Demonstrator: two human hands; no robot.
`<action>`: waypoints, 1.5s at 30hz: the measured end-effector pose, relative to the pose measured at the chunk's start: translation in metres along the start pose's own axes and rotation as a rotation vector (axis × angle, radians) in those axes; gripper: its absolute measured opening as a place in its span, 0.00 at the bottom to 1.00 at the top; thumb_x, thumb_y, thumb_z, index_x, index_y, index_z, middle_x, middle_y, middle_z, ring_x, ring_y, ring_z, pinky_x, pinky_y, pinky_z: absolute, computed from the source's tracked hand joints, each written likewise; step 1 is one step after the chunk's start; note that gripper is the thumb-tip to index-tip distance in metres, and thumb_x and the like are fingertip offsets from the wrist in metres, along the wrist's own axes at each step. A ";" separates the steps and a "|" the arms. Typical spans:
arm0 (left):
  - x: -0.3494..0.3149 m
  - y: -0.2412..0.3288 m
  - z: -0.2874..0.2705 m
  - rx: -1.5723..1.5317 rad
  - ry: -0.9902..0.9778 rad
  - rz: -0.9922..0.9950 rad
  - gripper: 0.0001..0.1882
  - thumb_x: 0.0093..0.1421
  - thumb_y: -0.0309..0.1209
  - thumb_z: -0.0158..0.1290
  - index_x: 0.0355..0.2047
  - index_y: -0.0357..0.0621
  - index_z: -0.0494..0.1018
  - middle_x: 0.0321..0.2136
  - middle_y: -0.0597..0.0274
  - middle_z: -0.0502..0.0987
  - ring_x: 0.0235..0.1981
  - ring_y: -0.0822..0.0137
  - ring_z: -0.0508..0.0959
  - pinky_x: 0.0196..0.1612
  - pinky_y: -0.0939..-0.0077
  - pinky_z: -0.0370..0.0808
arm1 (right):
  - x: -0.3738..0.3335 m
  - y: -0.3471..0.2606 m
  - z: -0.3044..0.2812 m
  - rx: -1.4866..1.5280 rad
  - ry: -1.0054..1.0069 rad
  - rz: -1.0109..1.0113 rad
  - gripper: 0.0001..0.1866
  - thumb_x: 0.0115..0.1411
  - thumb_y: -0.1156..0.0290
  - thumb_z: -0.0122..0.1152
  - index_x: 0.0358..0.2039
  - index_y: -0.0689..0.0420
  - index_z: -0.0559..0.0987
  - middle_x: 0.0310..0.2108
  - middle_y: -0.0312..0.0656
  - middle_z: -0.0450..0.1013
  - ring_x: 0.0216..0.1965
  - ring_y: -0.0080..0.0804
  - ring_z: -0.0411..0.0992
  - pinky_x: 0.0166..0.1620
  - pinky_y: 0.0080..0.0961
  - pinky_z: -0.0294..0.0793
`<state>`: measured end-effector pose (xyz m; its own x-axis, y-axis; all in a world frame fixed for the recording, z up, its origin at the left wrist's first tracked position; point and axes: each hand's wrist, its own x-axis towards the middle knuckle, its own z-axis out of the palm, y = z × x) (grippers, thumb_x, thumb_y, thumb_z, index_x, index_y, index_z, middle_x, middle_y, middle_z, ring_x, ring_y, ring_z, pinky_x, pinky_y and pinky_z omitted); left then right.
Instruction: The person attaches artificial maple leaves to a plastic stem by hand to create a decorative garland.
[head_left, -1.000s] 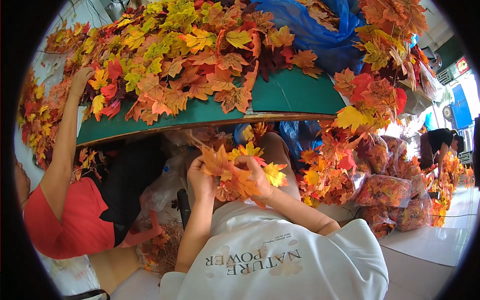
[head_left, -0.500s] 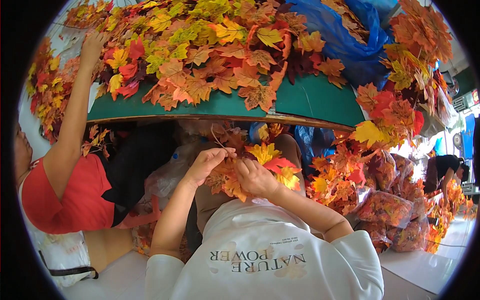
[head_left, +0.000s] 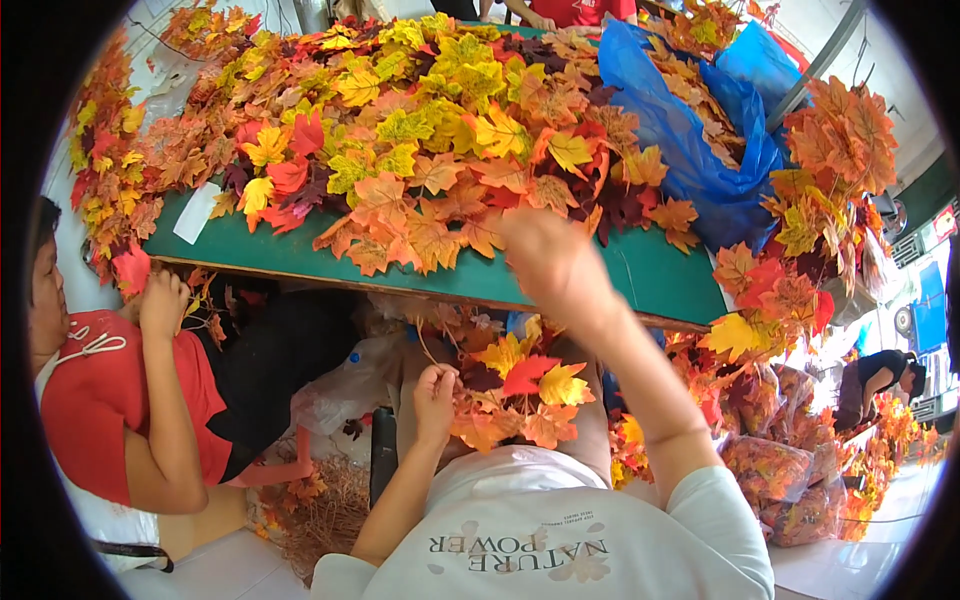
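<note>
My left hand (head_left: pixel 437 398) is closed, pinching the thin brown stem of an artificial maple leaf garland (head_left: pixel 565 385). The garland, with yellow, red, orange and dark leaves, lies over my lap below the table edge. Above the green table (head_left: pixel 400 272), my right hand (head_left: pixel 552 258) is reaching to the near side of a large pile of loose artificial maple leaves (head_left: pixel 440 170). Motion smears its fingers, so whether it holds a leaf cannot be made out. An orange leaf (head_left: pixel 435 245) lies just left of that hand.
A blue plastic bag (head_left: pixel 665 130) with leaves lies on the table's right. On my left sits a person in red (head_left: pixel 110 400), hands by a garland. Clear bags of leaves (head_left: pixel 768 468) are stacked at right. Brown stems (head_left: pixel 325 520) lie in a heap at lower left.
My right hand has left the garland on my lap and moved up to the leaf pile. The left hand still pinches the stem. The neighbour's arm has come back from the table.
</note>
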<state>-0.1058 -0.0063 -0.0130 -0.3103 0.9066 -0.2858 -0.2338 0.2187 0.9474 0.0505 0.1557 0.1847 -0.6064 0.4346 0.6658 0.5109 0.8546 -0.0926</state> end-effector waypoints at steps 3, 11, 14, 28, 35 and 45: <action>0.001 -0.003 -0.009 -0.035 -0.059 0.036 0.05 0.64 0.27 0.43 0.31 0.44 0.68 0.21 0.70 0.68 0.21 0.80 0.68 0.23 0.88 0.65 | 0.073 0.058 -0.001 -0.033 0.085 0.148 0.14 0.50 0.79 0.52 0.39 0.61 0.75 0.38 0.49 0.72 0.39 0.48 0.72 0.39 0.36 0.74; -0.002 -0.018 -0.024 -0.184 -0.173 -0.129 0.07 0.65 0.30 0.44 0.32 0.42 0.68 0.22 0.69 0.68 0.14 0.83 0.64 0.18 0.90 0.62 | 0.174 0.139 0.074 -0.332 -0.149 -0.193 0.09 0.51 0.75 0.53 0.34 0.57 0.77 0.29 0.40 0.74 0.44 0.39 0.69 0.44 0.31 0.69; 0.000 -0.024 -0.026 -0.188 -0.185 -0.149 0.06 0.65 0.30 0.44 0.32 0.42 0.68 0.22 0.69 0.68 0.14 0.83 0.64 0.18 0.90 0.62 | 0.184 0.144 0.109 -0.717 -0.341 -0.231 0.08 0.52 0.69 0.53 0.33 0.53 0.78 0.29 0.35 0.74 0.44 0.33 0.68 0.42 0.32 0.66; 0.009 -0.017 -0.022 -0.192 -0.214 -0.160 0.06 0.64 0.29 0.45 0.32 0.42 0.70 0.22 0.71 0.70 0.15 0.84 0.63 0.18 0.90 0.61 | 0.180 0.188 0.025 0.023 0.078 0.499 0.20 0.51 0.78 0.45 0.44 0.61 0.77 0.42 0.47 0.75 0.48 0.38 0.71 0.46 0.25 0.71; -0.019 0.017 -0.013 -0.202 -0.233 -0.131 0.06 0.64 0.30 0.46 0.35 0.42 0.70 0.24 0.70 0.70 0.18 0.84 0.63 0.19 0.91 0.60 | 0.099 0.132 -0.012 0.910 0.283 0.813 0.19 0.54 0.81 0.44 0.47 0.66 0.73 0.41 0.37 0.72 0.40 0.22 0.70 0.39 0.19 0.71; -0.041 0.030 0.003 -0.184 -0.299 -0.053 0.06 0.64 0.31 0.46 0.36 0.43 0.71 0.24 0.72 0.70 0.16 0.85 0.61 0.17 0.91 0.56 | -0.018 -0.001 -0.035 0.873 -0.434 0.706 0.15 0.63 0.69 0.48 0.47 0.57 0.77 0.32 0.33 0.75 0.31 0.15 0.67 0.36 0.16 0.67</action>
<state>-0.0979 -0.0355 0.0274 -0.0164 0.9674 -0.2529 -0.4127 0.2238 0.8830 0.0822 0.1367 0.1985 -0.5994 0.8001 -0.0228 0.3298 0.2209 -0.9178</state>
